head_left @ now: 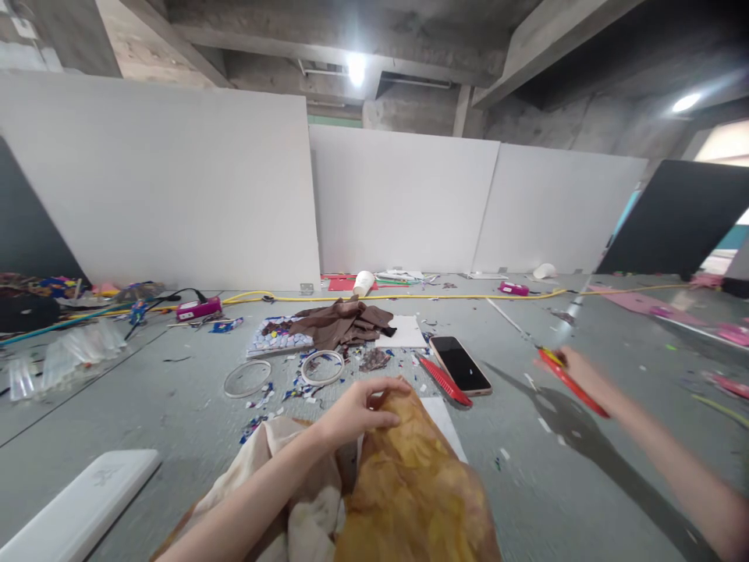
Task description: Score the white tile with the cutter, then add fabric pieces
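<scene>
My left hand (pixel 356 410) grips the upper edge of a mottled yellow-brown cloth (pixel 418 484), its fingers curled over the fabric. A crumpled cream cloth (pixel 304 492) lies under my left forearm. Off to the right, my right hand (pixel 576 371) is closed on a tool with a red and yellow handle and a long thin metal end, which looks like scissors (pixel 572 384); motion blurs it. Between the hands lie a red utility knife (pixel 445 380) and a dark-screened phone (pixel 461 364). White paper (pixel 441 421) shows from beneath the yellow-brown cloth.
Ahead lie brown fabric (pixel 345 324), a patterned pad (pixel 278 336), two rings (pixel 323 367) and fabric scraps. A white slab-like device (pixel 87 499) sits at lower left, with clear sticks (pixel 87 351) beyond. A yellow cable (pixel 409 297) runs before white panels (pixel 403 203). A paper cup (pixel 363 282) leans there.
</scene>
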### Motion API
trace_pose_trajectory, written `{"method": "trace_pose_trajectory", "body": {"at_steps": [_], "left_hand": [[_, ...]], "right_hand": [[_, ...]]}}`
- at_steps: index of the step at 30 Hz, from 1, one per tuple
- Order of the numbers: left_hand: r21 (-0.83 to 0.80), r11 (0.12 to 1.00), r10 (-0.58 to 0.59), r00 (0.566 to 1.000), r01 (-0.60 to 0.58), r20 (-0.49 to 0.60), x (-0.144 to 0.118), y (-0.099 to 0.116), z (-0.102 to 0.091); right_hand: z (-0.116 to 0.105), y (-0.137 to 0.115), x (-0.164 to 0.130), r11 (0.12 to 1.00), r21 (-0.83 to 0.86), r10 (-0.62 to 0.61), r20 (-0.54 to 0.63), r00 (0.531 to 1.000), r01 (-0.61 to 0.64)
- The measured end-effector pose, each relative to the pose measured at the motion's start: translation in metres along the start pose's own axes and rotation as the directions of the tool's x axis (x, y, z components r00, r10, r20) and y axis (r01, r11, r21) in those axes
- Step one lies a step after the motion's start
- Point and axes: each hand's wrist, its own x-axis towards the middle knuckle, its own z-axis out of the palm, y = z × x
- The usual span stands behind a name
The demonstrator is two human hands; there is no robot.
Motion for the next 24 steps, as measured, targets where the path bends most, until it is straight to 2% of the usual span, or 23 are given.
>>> {"method": "trace_pose_trajectory", "body": {"at_steps": [3,5,7,9,11,14,17,19,24], "left_hand": [[0.012,1.0,-0.003,1.0,0.003,0.014,0.0,0.005,-0.002],[0.027,1.0,0.003,1.0,-0.004,0.011,-0.001,0.007,-0.003],[0.057,0.998,0.015,1.0,-0.015,0.006,-0.001,0.008,-0.005],[0.099,0.995,0.026,1.0,-0.026,0.002,-0.001,0.008,-0.009],[0.131,0.991,0.038,0.999,-0.036,-0.012,-0.001,0.009,-0.012],[0.11,0.993,0.059,0.996,-0.051,-0.072,0.0,0.013,-0.018],[0.089,0.994,0.081,0.989,-0.07,-0.126,-0.001,0.019,-0.023],[0.135,0.987,0.103,0.985,-0.084,-0.141,-0.002,0.024,-0.025],[0.222,0.972,0.101,0.99,-0.078,-0.096,-0.005,0.03,-0.025]], "right_hand": [[-0.011,-0.015,-0.008,0.977,0.165,-0.137,0.011,0.991,0.133],[-0.015,-0.031,-0.018,0.884,0.383,-0.283,-0.017,0.959,0.268],[-0.021,-0.048,-0.028,0.8,0.519,-0.339,-0.022,0.941,0.3],[-0.029,-0.064,-0.037,0.733,0.597,-0.464,0.086,0.881,0.328],[-0.037,-0.075,-0.043,0.733,0.589,-0.54,0.201,0.818,0.339],[-0.041,-0.087,-0.047,0.78,0.509,-0.576,0.356,0.736,0.364],[-0.035,-0.094,-0.045,0.817,0.426,-0.563,0.448,0.694,0.388],[-0.029,-0.098,-0.045,0.825,0.414,-0.557,0.485,0.674,0.384],[-0.02,-0.103,-0.047,0.809,0.442,-0.586,0.544,0.601,0.388]]}}
